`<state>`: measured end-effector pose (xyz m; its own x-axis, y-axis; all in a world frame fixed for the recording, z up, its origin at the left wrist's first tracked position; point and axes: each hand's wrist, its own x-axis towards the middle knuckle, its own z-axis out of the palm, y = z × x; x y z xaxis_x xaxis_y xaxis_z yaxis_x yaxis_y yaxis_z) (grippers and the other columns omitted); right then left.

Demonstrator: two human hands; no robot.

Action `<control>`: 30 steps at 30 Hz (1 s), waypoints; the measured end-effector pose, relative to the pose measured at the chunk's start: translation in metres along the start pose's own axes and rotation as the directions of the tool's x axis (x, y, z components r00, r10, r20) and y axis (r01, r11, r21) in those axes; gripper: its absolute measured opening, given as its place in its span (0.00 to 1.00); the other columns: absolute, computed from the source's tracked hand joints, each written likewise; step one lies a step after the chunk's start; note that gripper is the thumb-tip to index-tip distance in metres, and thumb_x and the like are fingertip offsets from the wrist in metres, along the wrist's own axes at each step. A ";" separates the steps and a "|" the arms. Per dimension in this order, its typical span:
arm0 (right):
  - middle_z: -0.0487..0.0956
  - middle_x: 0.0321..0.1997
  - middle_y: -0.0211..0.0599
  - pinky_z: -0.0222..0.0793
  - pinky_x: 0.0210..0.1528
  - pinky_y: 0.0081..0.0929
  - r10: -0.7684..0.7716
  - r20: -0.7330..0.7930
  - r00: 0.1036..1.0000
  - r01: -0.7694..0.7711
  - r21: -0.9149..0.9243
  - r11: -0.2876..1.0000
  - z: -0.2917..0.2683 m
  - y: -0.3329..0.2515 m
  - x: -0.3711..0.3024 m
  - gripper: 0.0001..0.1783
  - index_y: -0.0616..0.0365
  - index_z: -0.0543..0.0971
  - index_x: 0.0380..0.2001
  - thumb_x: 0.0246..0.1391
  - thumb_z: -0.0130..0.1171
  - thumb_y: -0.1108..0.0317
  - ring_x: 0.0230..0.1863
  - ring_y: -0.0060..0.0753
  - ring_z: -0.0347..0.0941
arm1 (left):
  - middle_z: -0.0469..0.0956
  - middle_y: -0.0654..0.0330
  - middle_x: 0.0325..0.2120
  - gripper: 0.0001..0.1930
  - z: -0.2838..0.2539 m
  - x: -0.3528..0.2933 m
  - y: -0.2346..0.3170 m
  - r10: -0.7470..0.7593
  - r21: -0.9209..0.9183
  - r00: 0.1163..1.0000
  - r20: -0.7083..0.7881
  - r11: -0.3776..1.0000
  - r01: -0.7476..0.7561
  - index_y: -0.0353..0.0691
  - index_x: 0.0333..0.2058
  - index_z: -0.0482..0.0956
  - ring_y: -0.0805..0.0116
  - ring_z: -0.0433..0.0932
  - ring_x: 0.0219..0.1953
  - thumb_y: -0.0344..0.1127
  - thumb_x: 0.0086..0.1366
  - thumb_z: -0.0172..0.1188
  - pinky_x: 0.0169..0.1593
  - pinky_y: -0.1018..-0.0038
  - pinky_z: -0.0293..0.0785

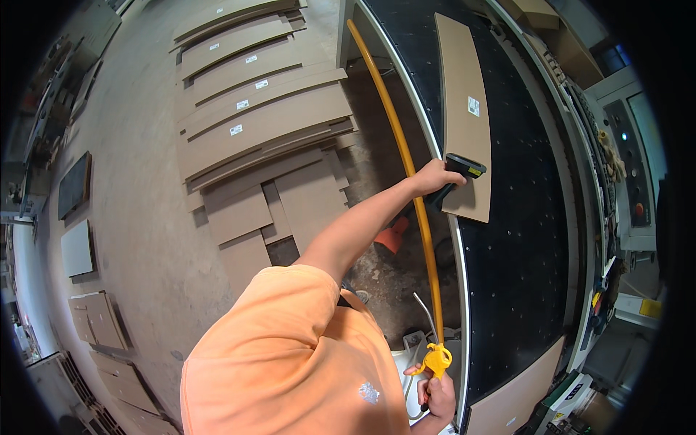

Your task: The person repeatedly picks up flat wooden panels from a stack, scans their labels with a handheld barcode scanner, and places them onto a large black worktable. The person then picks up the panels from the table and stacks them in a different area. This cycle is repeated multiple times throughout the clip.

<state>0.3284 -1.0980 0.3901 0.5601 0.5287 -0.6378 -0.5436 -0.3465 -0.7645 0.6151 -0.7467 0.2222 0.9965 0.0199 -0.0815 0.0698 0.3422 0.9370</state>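
Observation:
My left hand (436,178), arm stretched forward, is closed around the grip of a black handheld scanner (465,167) with a yellow-green patch. The scanner is over the near end of a long brown board (464,80), which carries a white label (473,106) farther up. That board lies on a black table surface (518,239) dotted with small points. Low at the right, close to my body, my right hand (437,397) is closed on a yellow air blow gun (436,358). Its thin bent metal nozzle (426,312) points up and away from me.
A yellow rail (399,138) runs alongside the table's pale edge (458,290). Several stacks of labelled brown boards (268,130) lie on the floor (145,167) to the left. A control panel (629,159) stands at the right. Another board (518,395) rests at the table's near end.

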 end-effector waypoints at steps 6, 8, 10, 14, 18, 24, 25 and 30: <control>0.80 0.47 0.51 0.56 0.18 0.14 0.036 0.075 0.997 -0.037 0.005 0.999 0.008 -0.002 0.001 0.42 0.75 0.69 0.54 0.65 0.50 0.37 0.14 0.14 0.62 | 0.81 0.61 0.24 0.12 -0.001 0.004 -0.007 0.017 -0.015 1.000 0.011 1.000 -0.017 0.34 0.28 0.84 0.72 0.79 0.29 0.39 0.55 0.67 0.40 0.76 0.75; 0.81 0.46 0.51 0.55 0.18 0.15 0.054 0.098 0.994 -0.052 -0.022 0.998 0.009 0.002 0.001 0.42 0.75 0.69 0.53 0.65 0.51 0.38 0.14 0.14 0.62 | 0.81 0.61 0.25 0.12 -0.002 0.005 -0.009 0.037 -0.025 0.999 0.027 0.999 -0.036 0.34 0.28 0.84 0.72 0.80 0.30 0.39 0.55 0.67 0.41 0.76 0.75; 0.80 0.47 0.53 0.55 0.17 0.14 0.033 0.086 0.996 -0.034 0.013 0.999 0.011 0.008 0.002 0.41 0.75 0.69 0.54 0.65 0.51 0.38 0.14 0.15 0.62 | 0.80 0.61 0.26 0.11 -0.003 0.006 -0.011 0.015 -0.017 0.999 0.040 1.000 -0.014 0.33 0.30 0.83 0.73 0.79 0.31 0.37 0.56 0.67 0.42 0.75 0.75; 0.78 0.48 0.57 0.53 0.14 0.14 -0.078 -0.130 0.988 0.094 0.120 0.988 0.018 0.024 0.014 0.38 0.70 0.68 0.55 0.66 0.49 0.39 0.12 0.18 0.62 | 0.80 0.60 0.27 0.11 -0.004 0.006 -0.011 0.011 -0.020 0.999 0.049 1.000 -0.010 0.32 0.31 0.82 0.73 0.78 0.31 0.36 0.56 0.67 0.42 0.75 0.75; 0.74 0.47 0.49 0.60 0.12 0.12 -0.158 -0.473 0.867 0.299 0.238 0.924 0.025 0.035 0.033 0.34 0.64 0.67 0.56 0.72 0.36 0.41 0.10 0.18 0.63 | 0.81 0.59 0.27 0.15 -0.005 0.005 -0.008 0.000 0.029 1.000 0.009 1.000 0.000 0.33 0.29 0.84 0.70 0.79 0.31 0.42 0.52 0.67 0.42 0.74 0.75; 0.74 0.47 0.43 0.59 0.10 0.12 -0.080 -0.726 0.683 0.329 0.207 0.921 0.033 0.040 0.049 0.33 0.62 0.68 0.52 0.73 0.31 0.40 0.10 0.15 0.64 | 0.81 0.59 0.24 0.13 -0.024 0.019 0.007 0.001 0.067 0.999 -0.049 0.998 0.002 0.31 0.29 0.84 0.72 0.80 0.30 0.38 0.53 0.68 0.39 0.75 0.75; 0.74 0.47 0.43 0.59 0.09 0.12 -0.053 -0.758 0.650 0.311 0.202 0.929 0.035 0.041 0.050 0.33 0.62 0.68 0.52 0.73 0.30 0.40 0.10 0.15 0.64 | 0.81 0.59 0.25 0.13 -0.029 0.022 0.011 -0.007 0.075 0.998 -0.056 0.997 0.011 0.31 0.29 0.84 0.72 0.80 0.30 0.38 0.53 0.68 0.40 0.76 0.75; 0.75 0.45 0.47 0.58 0.09 0.14 -0.059 -0.662 0.748 0.250 0.198 0.948 0.046 0.041 0.049 0.33 0.63 0.68 0.53 0.73 0.31 0.41 0.10 0.18 0.62 | 0.82 0.58 0.27 0.15 -0.042 0.035 0.027 -0.099 0.047 0.995 -0.023 0.994 0.100 0.32 0.31 0.85 0.71 0.80 0.31 0.41 0.53 0.69 0.41 0.75 0.76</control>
<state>0.3044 -1.0506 0.3321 0.8644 -0.0969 -0.4934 -0.4989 -0.0425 -0.8656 0.6494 -0.6979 0.2303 0.9834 0.0073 -0.1813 0.1709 0.2980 0.9391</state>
